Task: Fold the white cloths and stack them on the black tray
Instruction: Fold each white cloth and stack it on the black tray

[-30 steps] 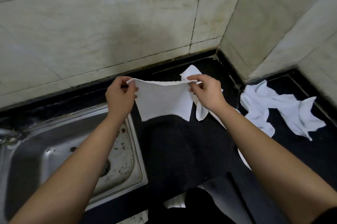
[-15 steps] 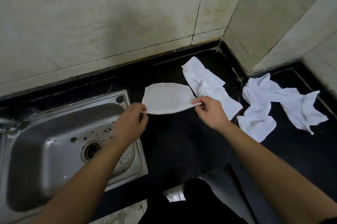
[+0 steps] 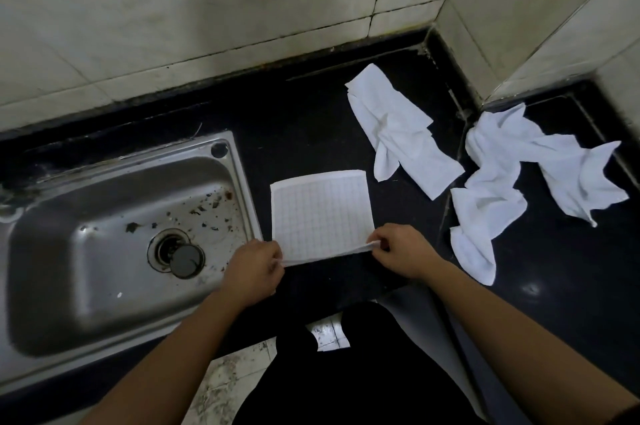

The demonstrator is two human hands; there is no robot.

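The sink (image 3: 239,182) sits in the left part of the counter (image 3: 304,113). The flat cloth (image 3: 322,213) lies just right of the sink. The left hand (image 3: 254,268) and right hand (image 3: 403,249) pinch its two near corners. A crumpled cloth (image 3: 401,133) lies behind it to the right. A cloth pile (image 3: 519,175) lies farther right, near the right edge.

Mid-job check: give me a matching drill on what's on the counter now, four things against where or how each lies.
Things:
1. checked cloth
2. sink
3. long crumpled cloth
4. cloth heap

States:
A. far right, by the corner wall, no hand on it
B. flat, near edge pinched by the left hand and right hand
C. metal, flecked with dirt, left of the flat cloth
D. rumpled, between the flat cloth and the heap

Pairs: 1-B, 2-C, 3-D, 4-A
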